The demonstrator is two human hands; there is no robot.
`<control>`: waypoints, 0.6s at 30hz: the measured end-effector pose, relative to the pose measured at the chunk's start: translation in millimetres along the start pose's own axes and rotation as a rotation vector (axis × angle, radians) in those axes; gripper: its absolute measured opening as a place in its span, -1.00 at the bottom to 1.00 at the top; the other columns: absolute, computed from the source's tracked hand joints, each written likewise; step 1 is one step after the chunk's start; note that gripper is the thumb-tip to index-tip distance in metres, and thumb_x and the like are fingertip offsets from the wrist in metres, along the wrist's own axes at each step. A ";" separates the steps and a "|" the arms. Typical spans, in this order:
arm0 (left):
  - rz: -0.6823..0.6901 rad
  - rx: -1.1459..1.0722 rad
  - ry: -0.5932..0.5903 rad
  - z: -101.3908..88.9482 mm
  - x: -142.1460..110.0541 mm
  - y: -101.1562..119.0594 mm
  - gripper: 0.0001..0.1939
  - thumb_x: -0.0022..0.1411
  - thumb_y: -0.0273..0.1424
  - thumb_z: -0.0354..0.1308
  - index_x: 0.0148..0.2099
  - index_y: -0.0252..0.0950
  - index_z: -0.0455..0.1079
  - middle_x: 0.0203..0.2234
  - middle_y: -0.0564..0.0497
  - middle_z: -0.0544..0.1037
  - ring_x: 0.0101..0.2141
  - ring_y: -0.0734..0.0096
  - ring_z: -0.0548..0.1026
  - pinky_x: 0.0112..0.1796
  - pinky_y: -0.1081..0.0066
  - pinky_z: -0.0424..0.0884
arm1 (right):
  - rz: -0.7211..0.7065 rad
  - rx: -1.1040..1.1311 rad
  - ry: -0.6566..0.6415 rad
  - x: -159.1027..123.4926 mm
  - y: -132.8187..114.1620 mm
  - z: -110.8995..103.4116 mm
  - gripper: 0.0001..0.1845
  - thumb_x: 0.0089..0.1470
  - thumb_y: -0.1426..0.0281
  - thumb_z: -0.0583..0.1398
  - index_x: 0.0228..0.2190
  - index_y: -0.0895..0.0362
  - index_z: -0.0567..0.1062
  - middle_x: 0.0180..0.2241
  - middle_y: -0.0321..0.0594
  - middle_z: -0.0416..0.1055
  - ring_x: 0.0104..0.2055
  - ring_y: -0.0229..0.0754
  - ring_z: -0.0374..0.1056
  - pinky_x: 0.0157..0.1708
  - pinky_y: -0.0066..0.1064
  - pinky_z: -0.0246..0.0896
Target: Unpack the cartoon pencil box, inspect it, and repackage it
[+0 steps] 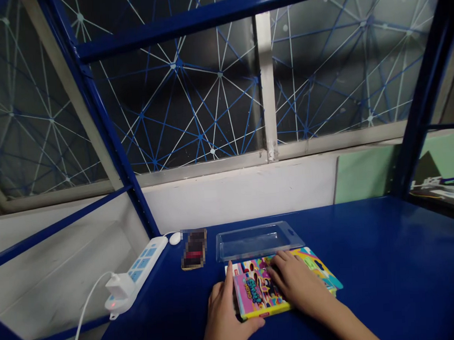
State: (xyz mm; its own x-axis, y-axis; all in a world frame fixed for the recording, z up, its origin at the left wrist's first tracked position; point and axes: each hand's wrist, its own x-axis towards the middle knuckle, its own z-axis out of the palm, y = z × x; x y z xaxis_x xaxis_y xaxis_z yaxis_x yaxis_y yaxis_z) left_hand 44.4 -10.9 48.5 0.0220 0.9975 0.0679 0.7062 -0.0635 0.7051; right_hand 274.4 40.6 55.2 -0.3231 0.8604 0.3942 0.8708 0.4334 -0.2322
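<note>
Pink-and-yellow printed card package point(253, 294) lying flat, overlapping a teal-edged printed card point(316, 264), clear plastic blister tray point(256, 242) just beyond them, near the bench's far edge

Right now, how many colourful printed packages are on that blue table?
2 at least: a pink package on top, touched by the left hand and right hand, and a teal-edged package beneath it, to the right. More may be hidden underneath.
</note>
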 end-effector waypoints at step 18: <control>-0.006 -0.101 -0.035 -2.3 -4.2 3.2 0.38 -0.18 -0.52 0.45 0.52 -0.15 -0.34 0.09 -0.07 0.41 0.13 0.21 0.44 0.20 0.43 0.24 | 0.030 0.056 0.270 0.3 0.1 7.4 -0.68 0.40 0.34 -0.04 -0.34 0.06 0.43 -0.31 -0.13 0.43 -0.26 -0.03 0.37 -0.19 -0.14 0.34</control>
State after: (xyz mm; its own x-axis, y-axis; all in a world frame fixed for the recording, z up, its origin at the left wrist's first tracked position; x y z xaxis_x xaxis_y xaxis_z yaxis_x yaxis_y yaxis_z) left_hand 44.9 -15.5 52.1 0.0436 0.9982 0.0401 0.6315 -0.0587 0.7731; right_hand 271.7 42.9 48.7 -0.1801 0.7739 0.6071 0.8541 0.4292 -0.2937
